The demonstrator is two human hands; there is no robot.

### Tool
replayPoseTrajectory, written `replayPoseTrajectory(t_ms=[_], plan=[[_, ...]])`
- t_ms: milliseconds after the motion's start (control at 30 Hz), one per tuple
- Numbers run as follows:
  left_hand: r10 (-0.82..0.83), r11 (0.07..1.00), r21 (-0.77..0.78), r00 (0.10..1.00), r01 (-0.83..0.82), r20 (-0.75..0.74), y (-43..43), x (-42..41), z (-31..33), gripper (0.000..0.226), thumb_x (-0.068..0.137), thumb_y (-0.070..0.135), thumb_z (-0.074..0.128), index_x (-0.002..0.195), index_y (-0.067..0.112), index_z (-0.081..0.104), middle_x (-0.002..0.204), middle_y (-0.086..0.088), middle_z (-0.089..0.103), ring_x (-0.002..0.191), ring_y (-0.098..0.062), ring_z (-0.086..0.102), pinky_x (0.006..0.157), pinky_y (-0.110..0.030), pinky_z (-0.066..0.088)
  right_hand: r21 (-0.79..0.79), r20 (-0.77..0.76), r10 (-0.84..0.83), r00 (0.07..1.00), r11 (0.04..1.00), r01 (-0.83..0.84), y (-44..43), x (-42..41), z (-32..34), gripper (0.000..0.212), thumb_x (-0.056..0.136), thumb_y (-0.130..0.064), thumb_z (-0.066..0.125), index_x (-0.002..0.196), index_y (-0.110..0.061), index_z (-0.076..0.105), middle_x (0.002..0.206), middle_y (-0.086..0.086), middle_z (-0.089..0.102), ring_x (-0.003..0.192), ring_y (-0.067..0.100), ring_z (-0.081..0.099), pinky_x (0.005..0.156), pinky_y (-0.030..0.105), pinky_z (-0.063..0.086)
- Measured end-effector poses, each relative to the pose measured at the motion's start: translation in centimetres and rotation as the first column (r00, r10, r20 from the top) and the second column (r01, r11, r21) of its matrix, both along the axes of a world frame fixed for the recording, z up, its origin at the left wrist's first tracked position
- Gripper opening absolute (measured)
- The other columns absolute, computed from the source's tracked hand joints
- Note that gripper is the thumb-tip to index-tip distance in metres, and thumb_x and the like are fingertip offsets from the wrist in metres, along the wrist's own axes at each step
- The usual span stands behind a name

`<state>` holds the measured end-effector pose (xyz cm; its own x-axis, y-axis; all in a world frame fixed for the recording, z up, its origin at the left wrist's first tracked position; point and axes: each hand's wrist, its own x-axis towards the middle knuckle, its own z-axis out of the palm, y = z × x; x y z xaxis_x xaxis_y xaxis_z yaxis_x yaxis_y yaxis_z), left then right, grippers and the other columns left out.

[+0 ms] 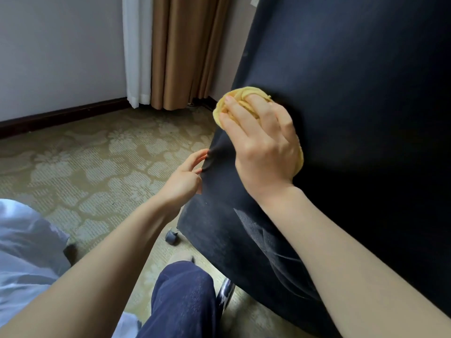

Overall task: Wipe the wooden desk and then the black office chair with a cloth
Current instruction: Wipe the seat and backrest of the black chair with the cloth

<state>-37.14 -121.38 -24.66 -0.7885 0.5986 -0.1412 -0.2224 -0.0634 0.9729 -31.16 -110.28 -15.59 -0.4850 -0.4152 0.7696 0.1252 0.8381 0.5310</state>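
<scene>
The black office chair [353, 98] fills the right half of the view, its fabric back rising to the top edge and its seat sloping down toward me. My right hand [263, 147] holds a bunched yellow cloth [240, 98] and presses it against the lower left part of the chair back. My left hand [186, 175] pinches the chair's fabric at the left edge, where the back meets the seat. Pale wipe streaks show on the seat fabric below my right forearm. The wooden desk is out of view.
Patterned beige carpet [97, 167] covers the floor to the left. A chair caster [172, 236] and a chrome base leg [225, 295] sit under the seat. A white sheer and brown curtain [180, 50] hang at the back wall. My knee in dark trousers [183, 296] is at the bottom.
</scene>
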Motion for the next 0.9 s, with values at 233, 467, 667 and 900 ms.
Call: replayPoseTrajectory(t_ms=[233,467,667,900], plan=[[-0.047,0.998,-0.037,0.998,0.046,-0.037,0.3,0.2,-0.5,0.095,0.066,-0.024,0.029,0.141,0.034,0.032,0.120,0.032,0.043,0.129,0.003,0.029,0.073,-0.004,0.039,-0.003,0.287,-0.085,0.954,0.996,0.089,-0.1,-0.4,-5.7,0.035,0.088,-0.014,0.043,0.105,-0.013,0.073,0.110,-0.002,0.070,0.111,0.015,0.062,0.104,0.028,0.033],[0.038,0.990,-0.132,0.999,-0.042,-0.028,0.8,2.3,-2.0,0.088,0.079,-0.020,0.031,0.151,0.025,0.014,0.145,0.016,0.027,0.104,0.017,0.046,0.068,0.003,0.038,0.161,0.592,-0.219,0.776,0.975,0.152,2.1,4.3,-10.0,0.048,0.077,-0.031,0.074,0.122,-0.020,0.064,0.124,-0.006,0.063,0.120,0.013,0.055,0.107,0.029,0.037],[-0.006,0.991,-0.131,0.998,-0.003,-0.067,1.5,2.6,-1.6,0.093,0.074,-0.017,0.033,0.151,0.032,0.015,0.118,0.013,0.051,0.070,0.010,0.040,0.070,-0.015,0.035,0.244,0.676,-0.218,0.704,0.968,0.066,5.2,10.9,-9.7,0.044,0.071,-0.024,0.080,0.114,-0.019,0.070,0.113,-0.007,0.068,0.109,0.011,0.062,0.101,0.027,0.045],[-0.051,0.977,-0.211,0.995,0.032,-0.088,0.8,1.8,-0.9,0.087,0.074,-0.019,0.035,0.147,0.027,0.025,0.154,0.007,0.020,0.124,-0.010,0.033,0.054,0.001,0.036,0.188,0.571,-0.141,0.809,0.981,0.038,6.9,15.5,-4.8,0.035,0.095,-0.002,0.042,0.110,-0.011,0.071,0.112,0.001,0.069,0.104,0.017,0.065,0.100,0.032,0.043]])
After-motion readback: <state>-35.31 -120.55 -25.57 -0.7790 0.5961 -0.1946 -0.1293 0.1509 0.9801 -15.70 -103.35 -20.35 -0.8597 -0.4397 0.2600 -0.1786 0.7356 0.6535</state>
